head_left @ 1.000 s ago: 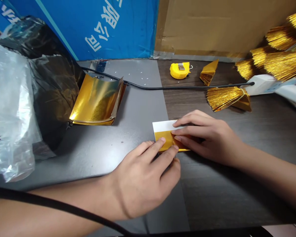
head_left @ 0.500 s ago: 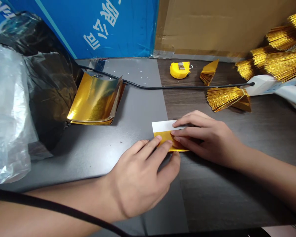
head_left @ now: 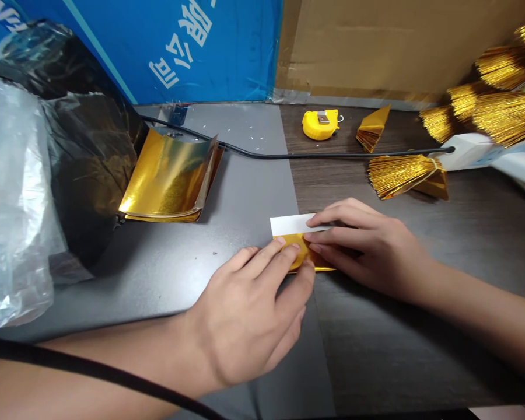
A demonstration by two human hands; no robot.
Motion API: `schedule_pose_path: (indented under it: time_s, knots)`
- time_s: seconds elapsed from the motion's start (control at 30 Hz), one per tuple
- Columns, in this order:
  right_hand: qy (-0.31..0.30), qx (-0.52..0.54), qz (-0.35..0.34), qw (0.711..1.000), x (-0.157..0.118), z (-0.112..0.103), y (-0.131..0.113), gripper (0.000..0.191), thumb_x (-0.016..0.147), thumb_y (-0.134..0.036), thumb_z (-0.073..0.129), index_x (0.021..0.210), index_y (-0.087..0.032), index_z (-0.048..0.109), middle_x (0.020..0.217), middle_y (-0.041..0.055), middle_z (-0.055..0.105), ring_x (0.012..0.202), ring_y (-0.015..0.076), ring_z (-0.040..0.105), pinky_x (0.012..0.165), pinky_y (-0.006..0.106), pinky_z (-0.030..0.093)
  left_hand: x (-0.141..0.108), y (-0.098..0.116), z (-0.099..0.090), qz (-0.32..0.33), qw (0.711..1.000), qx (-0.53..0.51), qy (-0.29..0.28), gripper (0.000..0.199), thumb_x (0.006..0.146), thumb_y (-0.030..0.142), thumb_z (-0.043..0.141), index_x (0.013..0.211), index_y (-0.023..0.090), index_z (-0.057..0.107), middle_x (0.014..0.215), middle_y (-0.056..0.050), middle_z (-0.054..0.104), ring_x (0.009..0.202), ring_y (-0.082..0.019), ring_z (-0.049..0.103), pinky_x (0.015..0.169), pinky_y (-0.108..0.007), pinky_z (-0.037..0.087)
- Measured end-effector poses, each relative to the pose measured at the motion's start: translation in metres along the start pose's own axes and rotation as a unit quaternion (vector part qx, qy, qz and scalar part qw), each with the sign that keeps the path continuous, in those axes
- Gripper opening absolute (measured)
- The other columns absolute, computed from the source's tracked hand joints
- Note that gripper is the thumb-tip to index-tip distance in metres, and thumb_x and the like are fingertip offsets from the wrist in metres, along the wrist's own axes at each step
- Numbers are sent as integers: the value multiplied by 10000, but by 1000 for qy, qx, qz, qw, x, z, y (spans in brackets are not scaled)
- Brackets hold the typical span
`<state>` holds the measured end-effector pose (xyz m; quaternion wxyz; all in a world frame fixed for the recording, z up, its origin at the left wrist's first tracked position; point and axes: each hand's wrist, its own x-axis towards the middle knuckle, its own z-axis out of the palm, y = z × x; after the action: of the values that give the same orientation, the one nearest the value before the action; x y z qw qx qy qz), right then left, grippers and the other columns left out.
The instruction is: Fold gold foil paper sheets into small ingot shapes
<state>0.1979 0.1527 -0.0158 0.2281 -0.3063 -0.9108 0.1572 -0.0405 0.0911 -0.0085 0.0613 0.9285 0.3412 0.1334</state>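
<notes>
A sheet of gold foil paper (head_left: 294,240) lies flat on the table, folded lengthwise, with a white strip of its underside along the far edge. My left hand (head_left: 254,297) rests on its near left part, fingers apart and tips pressing the gold face. From the right, my right hand (head_left: 367,245) reaches over the same sheet. Its fingers are stretched out, with the tips on the white strip and the gold fold. The paper's right end is hidden under that hand.
A stack of gold foil sheets (head_left: 168,175) lies at left beside a black plastic bag (head_left: 91,175). Behind are a yellow tape measure (head_left: 321,125), a folded gold piece (head_left: 373,128) and a pleated gold bundle (head_left: 402,175). A black cable (head_left: 271,156) crosses the table; more bundles (head_left: 507,114) lie right.
My left hand has shifted slightly left over the paper, its fingers drawing back a little. My right hand and the sheet have hardly moved.
</notes>
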Motion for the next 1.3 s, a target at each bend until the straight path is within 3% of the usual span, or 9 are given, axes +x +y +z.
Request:
schedule_pose_path:
  time_s: [0.2, 0.43, 0.63, 0.8, 0.93, 1.07, 1.2, 1.3]
  knots:
    - [-3, -5, 5, 1000, 0, 0, 0, 119, 947, -154, 634, 976, -197, 741, 1029, 90, 730, 928, 203, 667, 792, 347, 568, 2, 0, 0, -32, 999, -33, 0, 477, 971, 373, 469, 1332, 82, 581, 1359, -158, 636, 1231, -298, 624, 918, -409, 570]
    - [0, -4, -11, 1000, 1, -2, -1, 108, 955, -164, 633, 970, -184, 737, 1013, 88, 736, 921, 188, 666, 802, 336, 577, 0, -3, 0, -34, 998, -50, -18, 495, 960, 396, 500, 1359, 111, 568, 1392, -143, 605, 1322, -337, 548, 989, -477, 552]
    - [-14, -4, -38, 999, 2, -2, 6, 126, 971, -190, 619, 974, -190, 745, 1006, 85, 743, 915, 190, 674, 808, 349, 590, 2, -7, -1, -4, 998, -63, 6, 418, 965, 336, 489, 1299, 110, 597, 1291, -140, 645, 1195, -298, 616, 935, -454, 569]
    - [-58, 22, -118, 991, 6, -11, 13, 158, 989, -199, 596, 995, -191, 754, 1087, 95, 746, 1061, 218, 662, 914, 395, 573, 2, -7, -4, 35, 993, -109, -14, 435, 951, 411, 528, 1271, 127, 603, 1205, -132, 675, 1073, -268, 641, 833, -422, 560]
    - [-109, -11, -88, 990, 7, -22, 5, 195, 985, -198, 592, 991, -229, 784, 1095, 99, 722, 1024, 229, 609, 865, 403, 545, 0, -8, -4, 82, 985, -151, -5, 459, 935, 440, 571, 1268, 126, 611, 1262, -132, 668, 1190, -260, 603, 964, -415, 529]
    - [-151, 25, -65, 986, 4, -29, -2, 212, 999, -227, 581, 1089, -212, 772, 1127, 104, 705, 1025, 217, 619, 898, 401, 531, 2, -14, -1, 113, 979, -171, 2, 406, 962, 412, 545, 1252, 141, 633, 1263, -114, 692, 1258, -240, 593, 1027, -390, 496]
    - [-138, 78, -93, 983, 2, -26, 3, 183, 993, -238, 606, 1055, -193, 772, 1165, 113, 708, 1120, 222, 638, 972, 411, 539, 5, -18, 0, 144, 974, -172, -8, 352, 984, 354, 527, 1260, 160, 629, 1265, -71, 712, 1273, -221, 590, 1054, -386, 466]
    - [-128, 112, -119, 978, 1, -21, 10, 163, 985, -246, 627, 1051, -214, 772, 1209, 97, 720, 1188, 215, 644, 1037, 425, 536, 5, -19, 0, 140, 978, -155, 0, 294, 977, 298, 525, 1213, 178, 652, 1271, -64, 704, 1226, -206, 607, 993, -358, 478]
